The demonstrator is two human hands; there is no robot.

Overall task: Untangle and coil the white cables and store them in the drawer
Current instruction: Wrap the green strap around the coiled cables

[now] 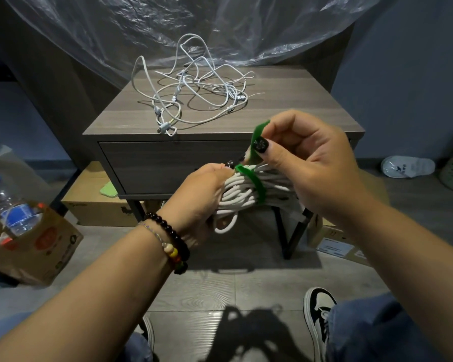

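Coiled cable (pixel 249 192) is gripped by left hand (pixel 202 194); green strap (pixel 256 142) is pinched by right hand (pixel 309 163); drawer (pixel 168 163) seemingly closed.

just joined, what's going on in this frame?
A person is bundling cables. The left hand grips a coiled white cable, while the right hand pinches the free end of a green strap already wrapped round the coil. A tangle of white cables lies on the nightstand behind. Its drawer is closed, so nothing is stored yet.
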